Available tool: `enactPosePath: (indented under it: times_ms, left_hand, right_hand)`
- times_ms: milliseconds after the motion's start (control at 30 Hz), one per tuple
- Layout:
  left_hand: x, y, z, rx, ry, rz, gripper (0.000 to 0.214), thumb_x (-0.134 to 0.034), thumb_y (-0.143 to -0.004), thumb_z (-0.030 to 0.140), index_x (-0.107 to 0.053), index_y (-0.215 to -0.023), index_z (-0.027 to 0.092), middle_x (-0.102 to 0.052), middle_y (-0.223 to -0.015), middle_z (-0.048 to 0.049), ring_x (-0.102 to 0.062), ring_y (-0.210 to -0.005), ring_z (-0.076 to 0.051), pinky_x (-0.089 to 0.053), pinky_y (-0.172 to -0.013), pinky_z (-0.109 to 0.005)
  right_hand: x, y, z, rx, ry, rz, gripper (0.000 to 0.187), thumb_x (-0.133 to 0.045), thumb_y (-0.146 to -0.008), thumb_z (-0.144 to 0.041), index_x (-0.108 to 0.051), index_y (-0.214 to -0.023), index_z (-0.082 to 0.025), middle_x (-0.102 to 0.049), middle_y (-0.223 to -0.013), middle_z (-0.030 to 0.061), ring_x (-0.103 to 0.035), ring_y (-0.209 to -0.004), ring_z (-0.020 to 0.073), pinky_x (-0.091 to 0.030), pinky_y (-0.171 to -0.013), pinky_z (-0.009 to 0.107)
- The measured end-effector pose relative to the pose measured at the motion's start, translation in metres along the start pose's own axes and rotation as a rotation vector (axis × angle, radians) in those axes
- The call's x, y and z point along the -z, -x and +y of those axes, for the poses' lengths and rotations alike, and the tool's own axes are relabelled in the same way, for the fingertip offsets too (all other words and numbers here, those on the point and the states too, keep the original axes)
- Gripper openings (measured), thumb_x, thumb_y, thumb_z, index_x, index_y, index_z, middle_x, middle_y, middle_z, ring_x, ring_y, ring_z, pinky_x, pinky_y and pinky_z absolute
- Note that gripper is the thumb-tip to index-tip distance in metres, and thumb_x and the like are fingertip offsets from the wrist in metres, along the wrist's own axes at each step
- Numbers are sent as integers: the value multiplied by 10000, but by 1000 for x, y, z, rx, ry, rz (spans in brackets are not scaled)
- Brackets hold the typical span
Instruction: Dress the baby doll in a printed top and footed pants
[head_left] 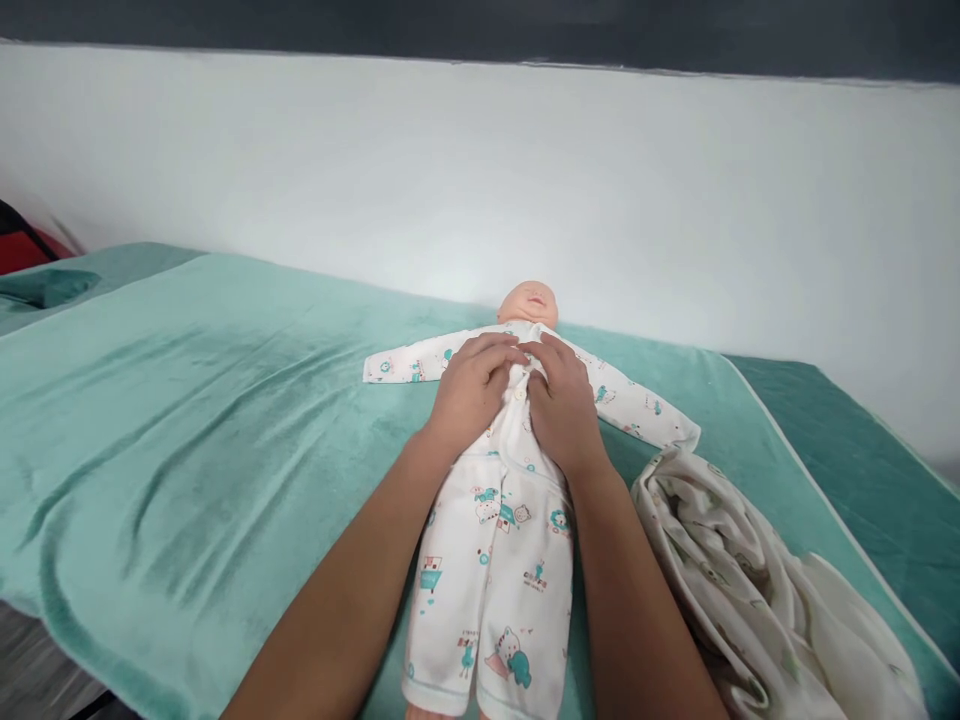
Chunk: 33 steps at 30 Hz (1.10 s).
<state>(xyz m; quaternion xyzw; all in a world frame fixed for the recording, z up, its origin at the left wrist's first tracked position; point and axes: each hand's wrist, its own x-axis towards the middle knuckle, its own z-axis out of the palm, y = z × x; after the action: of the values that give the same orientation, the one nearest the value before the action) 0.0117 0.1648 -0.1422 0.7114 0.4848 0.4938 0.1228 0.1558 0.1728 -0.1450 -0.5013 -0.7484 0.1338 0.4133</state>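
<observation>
A baby doll (529, 302) lies on its back on a teal blanket (195, 420), head toward the wall. It wears a white printed sleepsuit (495, 560) with both sleeves spread out. My left hand (471, 390) and my right hand (562, 405) rest side by side on the doll's chest. The fingers of both are bent and pinch the front opening of the sleepsuit just below the collar, fingertips almost touching. My forearms run down along either side of the doll's legs.
A crumpled white printed cloth (757, 590) lies on the blanket to the right of the doll. A white wall (480, 170) stands right behind the bed. A red and black object (22, 245) shows at the far left edge.
</observation>
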Motion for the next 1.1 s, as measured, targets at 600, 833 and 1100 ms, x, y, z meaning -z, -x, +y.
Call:
enactPosePath:
  times_ms: [600, 833, 1100]
  left_hand:
    - [1, -1, 5, 86, 120, 5, 211, -515, -919, 121, -690, -960, 230, -703, -1251, -42, -609, -1222, -186, -452, -1112, -383]
    - [18, 0, 15, 229, 315, -215, 168, -575, -928, 258, -683, -802, 232, -598, -1444, -12, -501, -1389, -224, -430, -1149, -445]
    - [38, -2, 4, 172, 412, -462, 99, -648, -903, 325, -719, -863, 270, -478, -1563, 40, -344, -1508, -229, -354, -1201, -468]
  right_hand:
    - [4, -8, 1, -120, -355, 127, 100, -484, -783, -186, -499, -851, -258, -657, -1189, 25, -575, -1099, 234, -420, -1005, 416]
    - [2, -4, 7, -201, -515, 170, 110, -505, -781, -196, -517, -875, -251, -668, -1220, 40, -607, -1119, 226, -464, -975, 403]
    - [-3, -3, 14, -137, -644, 240, 136, -542, -792, -165, -551, -897, -251, -650, -1286, 49, -602, -1198, 225, -442, -1045, 432]
